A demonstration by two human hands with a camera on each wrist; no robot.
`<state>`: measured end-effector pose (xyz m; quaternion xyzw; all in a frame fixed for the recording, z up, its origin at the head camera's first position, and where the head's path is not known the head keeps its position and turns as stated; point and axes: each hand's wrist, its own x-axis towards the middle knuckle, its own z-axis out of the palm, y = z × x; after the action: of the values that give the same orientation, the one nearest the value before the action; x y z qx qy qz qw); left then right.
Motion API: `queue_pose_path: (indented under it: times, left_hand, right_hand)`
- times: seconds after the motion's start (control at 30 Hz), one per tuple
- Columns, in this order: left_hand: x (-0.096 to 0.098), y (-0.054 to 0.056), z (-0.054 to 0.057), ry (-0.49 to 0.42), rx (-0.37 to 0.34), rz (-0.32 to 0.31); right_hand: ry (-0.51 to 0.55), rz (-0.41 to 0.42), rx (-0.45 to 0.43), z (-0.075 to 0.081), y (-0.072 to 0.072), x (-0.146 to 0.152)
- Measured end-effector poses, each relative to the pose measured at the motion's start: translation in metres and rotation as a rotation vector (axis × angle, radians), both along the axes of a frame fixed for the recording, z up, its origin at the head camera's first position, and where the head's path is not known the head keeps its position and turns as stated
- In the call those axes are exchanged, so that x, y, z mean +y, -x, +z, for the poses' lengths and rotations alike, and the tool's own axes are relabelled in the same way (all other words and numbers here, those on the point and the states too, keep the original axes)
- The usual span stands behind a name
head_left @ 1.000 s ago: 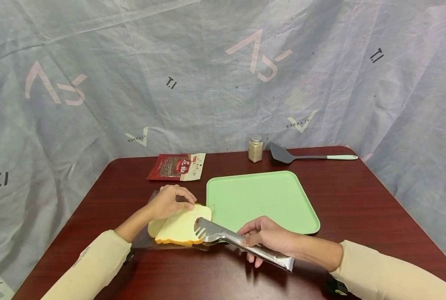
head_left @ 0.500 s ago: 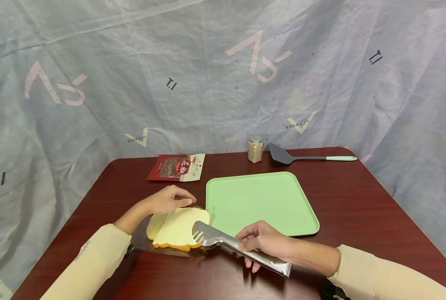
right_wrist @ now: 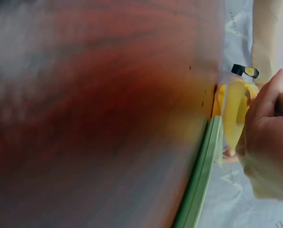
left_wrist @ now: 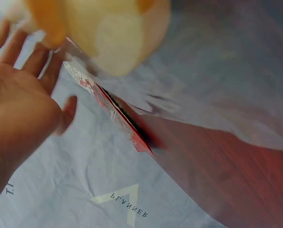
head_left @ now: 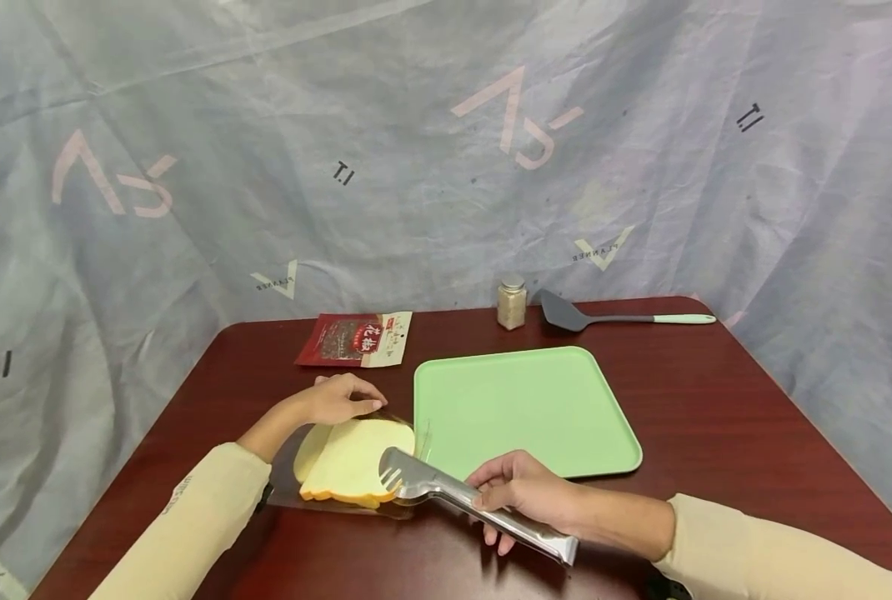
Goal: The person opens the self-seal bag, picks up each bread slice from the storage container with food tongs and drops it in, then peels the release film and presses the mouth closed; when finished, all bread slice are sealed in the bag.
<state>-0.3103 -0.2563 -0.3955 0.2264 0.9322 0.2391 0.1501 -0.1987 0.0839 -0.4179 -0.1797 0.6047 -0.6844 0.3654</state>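
Slices of bread [head_left: 352,458] with orange crusts lie in a clear plastic bag [head_left: 284,483] on the left of the table. My left hand [head_left: 338,400] is at the bag's far edge, thumb and fingertips pinching the film; in the left wrist view the hand [left_wrist: 24,90] shows its palm beside the bread [left_wrist: 122,38]. My right hand [head_left: 524,492] grips metal tongs [head_left: 453,492] along their handle. Their slotted tip overlaps the top slice's right edge. The right wrist view shows the right hand [right_wrist: 269,137] with the bread [right_wrist: 234,109] behind it.
A light green tray [head_left: 521,408] lies right of the bread, near the bag's mouth. Behind are a red spice packet [head_left: 352,340], a glass jar [head_left: 511,304] with a metal lid, and a grey spatula [head_left: 566,315]. A grey cloth [head_left: 416,167] hangs behind the table [head_left: 716,417].
The bread and the tongs have shifted slightly left and toward me. My left fingertips have moved off the slice's far edge to the bag's film. The right hand keeps hold of the tongs.
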Motion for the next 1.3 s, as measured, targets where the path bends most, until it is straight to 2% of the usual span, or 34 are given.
queue_pose_path:
  times: [0.13, 0.27, 0.43, 0.6, 0.73, 0.97, 1.13, 1.3]
  left_hand:
    - [-0.002, 0.001, -0.001, 0.023, -0.022, 0.007]
    - [-0.003, 0.003, -0.002, -0.007, -0.033, 0.014]
    - [-0.005, 0.006, -0.003, -0.071, -0.048, -0.003]
    - [-0.003, 0.003, -0.004, -0.135, -0.053, -0.042]
    - [0.000, 0.000, -0.002, -0.147, -0.041, -0.067]
    - [0.004, -0.002, 0.001, -0.177, -0.028, -0.042]
    - [0.005, -0.003, 0.000, -0.194, -0.028, -0.049]
    - [0.002, 0.000, -0.002, -0.184, -0.024, -0.046]
  right_hand:
    - [-0.016, -0.034, -0.026, -0.002, -0.005, -0.005]
    - [-0.001, -0.049, -0.037, -0.002, -0.007, -0.009]
    - [-0.003, -0.023, -0.027, -0.002, -0.008, -0.010]
    - [-0.005, -0.014, -0.020, -0.001, -0.008, -0.014]
    - [-0.005, -0.020, -0.014, 0.001, -0.008, -0.016]
    - [0.009, -0.050, -0.015, 0.000, -0.012, -0.019]
    - [-0.019, -0.044, 0.005, -0.002, -0.009, -0.021]
    - [-0.059, -0.002, 0.062, 0.002, -0.001, -0.016]
